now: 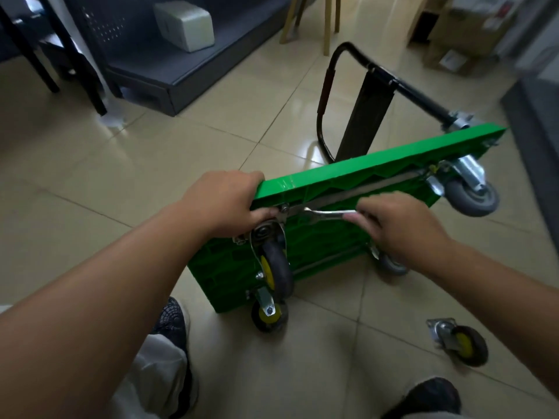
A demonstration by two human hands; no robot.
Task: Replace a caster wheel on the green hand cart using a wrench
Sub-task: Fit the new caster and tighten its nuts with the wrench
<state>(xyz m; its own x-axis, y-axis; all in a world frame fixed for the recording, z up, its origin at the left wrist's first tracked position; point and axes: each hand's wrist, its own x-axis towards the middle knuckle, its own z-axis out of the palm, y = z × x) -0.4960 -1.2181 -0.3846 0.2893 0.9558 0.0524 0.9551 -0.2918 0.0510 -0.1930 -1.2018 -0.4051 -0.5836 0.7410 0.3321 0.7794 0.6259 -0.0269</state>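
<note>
Green hand cart [332, 173] tipped on its long edge on the tiled floor [181, 164], underside toward the person; left hand [223, 204] curled over the cart's upper near corner, gripping it; right hand [396, 225] closed round the shaft of the wrench [329, 213], whose head sits at a bolt [284, 208] on the mounting plate of the upper near caster wheel [276, 269]. The step in hand appears to be turning a fastener of that plate, though loosening or tightening cannot be told; to do it well, seat the wrench head squarely and fully on the fastener, pull in short arcs with the shaft flat to the underside, and brace the cart firmly with the left hand so that it neither tips nor slides. Count: one wrench; four casters mounted on the cart, two black with yellow hubs at the near end and two grey at the far end, one grey partly hidden behind the right hand; one loose caster [462, 343] with a yellow hub on the floor to the right of the cart, well apart from it; one black handle [332, 86] at the cart's far end.
</note>
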